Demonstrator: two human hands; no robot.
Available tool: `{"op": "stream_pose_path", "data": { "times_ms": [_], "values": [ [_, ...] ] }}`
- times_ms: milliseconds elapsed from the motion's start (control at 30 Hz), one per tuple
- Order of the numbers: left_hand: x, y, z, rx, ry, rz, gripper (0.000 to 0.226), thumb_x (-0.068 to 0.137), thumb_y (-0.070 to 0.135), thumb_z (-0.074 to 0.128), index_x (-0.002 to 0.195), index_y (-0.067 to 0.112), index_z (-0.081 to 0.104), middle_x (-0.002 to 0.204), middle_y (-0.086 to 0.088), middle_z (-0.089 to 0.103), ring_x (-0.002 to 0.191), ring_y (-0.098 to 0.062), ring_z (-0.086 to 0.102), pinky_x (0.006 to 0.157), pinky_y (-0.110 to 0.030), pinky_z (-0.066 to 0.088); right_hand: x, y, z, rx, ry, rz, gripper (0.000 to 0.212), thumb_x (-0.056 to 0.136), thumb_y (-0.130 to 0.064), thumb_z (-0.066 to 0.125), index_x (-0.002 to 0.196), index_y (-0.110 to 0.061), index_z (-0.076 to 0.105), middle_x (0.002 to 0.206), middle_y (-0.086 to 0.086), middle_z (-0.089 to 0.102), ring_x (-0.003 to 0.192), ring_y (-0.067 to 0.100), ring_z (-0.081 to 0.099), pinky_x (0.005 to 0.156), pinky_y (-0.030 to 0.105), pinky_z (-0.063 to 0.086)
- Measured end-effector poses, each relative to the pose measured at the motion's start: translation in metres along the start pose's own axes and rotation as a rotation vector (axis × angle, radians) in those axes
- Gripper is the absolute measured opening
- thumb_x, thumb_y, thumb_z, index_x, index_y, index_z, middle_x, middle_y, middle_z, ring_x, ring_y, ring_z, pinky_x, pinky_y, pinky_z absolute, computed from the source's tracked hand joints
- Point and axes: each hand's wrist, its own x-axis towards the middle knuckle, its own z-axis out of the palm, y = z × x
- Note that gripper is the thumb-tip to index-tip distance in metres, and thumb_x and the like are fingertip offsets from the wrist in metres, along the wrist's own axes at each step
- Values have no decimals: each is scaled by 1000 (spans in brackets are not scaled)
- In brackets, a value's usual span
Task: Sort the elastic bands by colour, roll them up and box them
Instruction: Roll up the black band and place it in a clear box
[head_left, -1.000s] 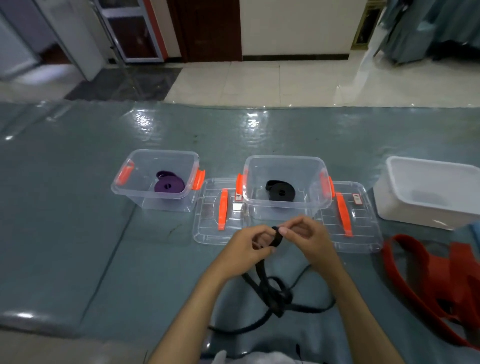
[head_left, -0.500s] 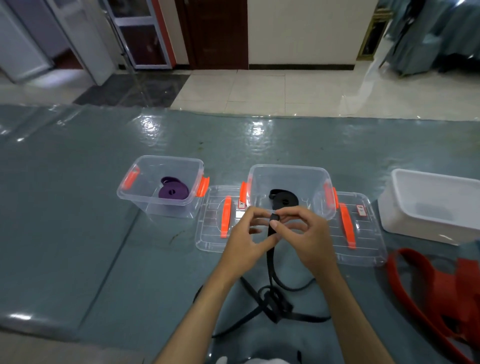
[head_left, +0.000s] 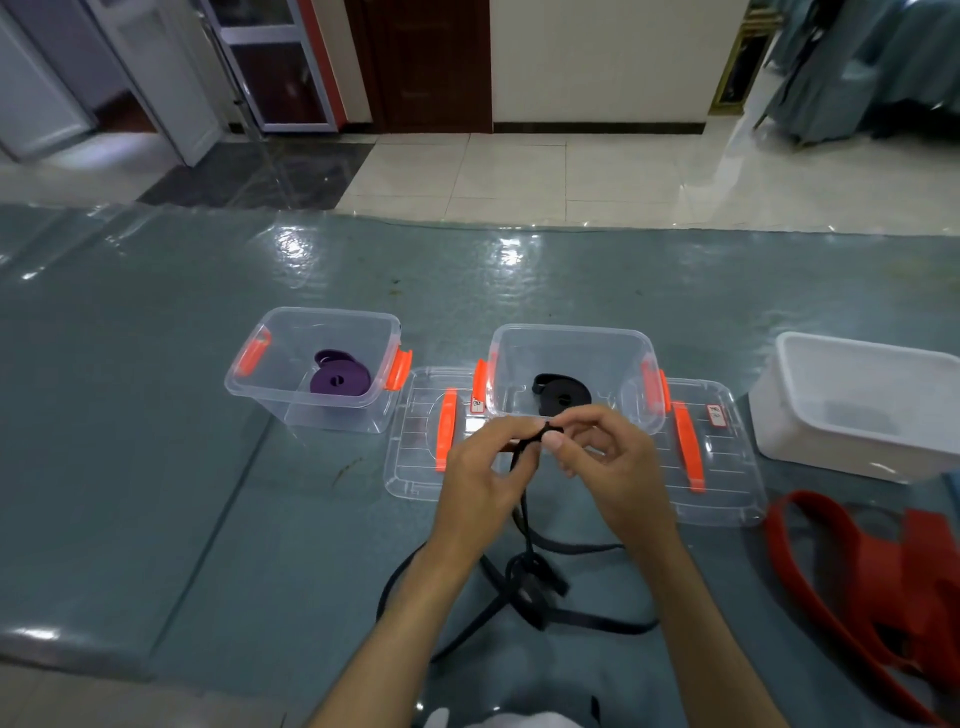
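Both hands meet over the glossy grey-green counter (head_left: 156, 467): the left hand (head_left: 483, 483) and right hand (head_left: 613, 467) have their fingers pinched on the end of a flat black band (head_left: 530, 577), whose tangled length trails onto the counter below. Two clear plastic boxes with orange clips stand behind: the left box (head_left: 311, 364) holds one rolled purple band (head_left: 340, 379), the middle box (head_left: 571, 374) one rolled black coil (head_left: 561, 395). Two clear lids (head_left: 426, 441) lie flat. A white tub (head_left: 857, 405) sits right, wide red bands (head_left: 883, 582) beside it.

Both hands raised black band (head_left: 527, 519) end higher, now before black-band box (head_left: 571, 338); tail straighter.
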Motion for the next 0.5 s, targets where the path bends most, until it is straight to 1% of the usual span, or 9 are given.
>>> {"op": "stream_pose_path", "data": {
  "times_ms": [67, 133, 200, 267, 333, 400, 467, 500],
  "values": [
    [-1, -1, 1, 29, 3, 40, 26, 96, 6, 73, 120, 18, 73, 116, 12, 74, 105, -14, 73, 88, -33, 60, 0, -2, 1, -41, 44, -18, 12, 94, -12, 77, 102, -21, 74, 89, -4, 75, 78, 18, 75, 69, 24, 61],
    [-2, 1, 1, -19, 3, 23, 29, 95, 7, 76, 122, 19, 74, 117, 11, 75, 105, -16, 73, 88, -31, 60, 0, -3, 1, -65, 55, -44, 14, 96, -10, 75, 104, -22, 75, 93, -7, 76, 84, 19, 77, 72, 24, 63],
    [-4, -1, 0, -55, -1, 13, 30, 94, 8, 78, 123, 16, 75, 118, 9, 75, 106, -19, 74, 89, -32, 60, 0, -2, -2, -49, 41, -27, 18, 96, -9, 74, 106, -23, 75, 95, -5, 77, 87, 19, 78, 74, 26, 64],
    [-4, -4, -4, -12, -6, 32, 30, 95, 10, 78, 124, 17, 76, 117, 8, 74, 106, -18, 73, 90, -31, 59, 0, -2, -4, -2, 17, 47, 17, 96, -9, 74, 107, -22, 76, 98, -2, 79, 91, 21, 78, 75, 29, 65],
    [-3, -6, -6, 50, -32, 43, 31, 96, 12, 76, 126, 20, 76, 114, 7, 72, 105, -18, 71, 91, -32, 58, 1, -2, -5, 38, 0, 120, 10, 97, -12, 74, 105, -18, 77, 100, 1, 80, 94, 22, 78, 75, 31, 65],
    [-2, -6, -5, 79, -79, 65, 33, 97, 12, 74, 129, 22, 74, 114, 5, 69, 106, -18, 69, 93, -32, 56, 1, -2, -6, 95, 24, 179, 4, 97, -13, 74, 100, -13, 76, 99, 6, 80, 94, 24, 78, 77, 32, 66],
    [-2, -5, -2, 87, -106, 85, 33, 98, 12, 74, 130, 21, 73, 114, 4, 68, 107, -19, 68, 94, -32, 56, 1, -3, -8, 180, 57, 241, 7, 93, -14, 77, 99, -10, 76, 99, 11, 80, 97, 27, 78, 81, 33, 65],
    [-2, -4, 0, 88, -101, 85, 32, 98, 12, 74, 129, 21, 74, 114, 3, 69, 107, -19, 68, 94, -31, 56, 1, -4, -9, 245, 70, 285, 14, 89, -17, 81, 100, -10, 77, 101, 14, 80, 99, 29, 78, 83, 33, 64]
  ]
}}
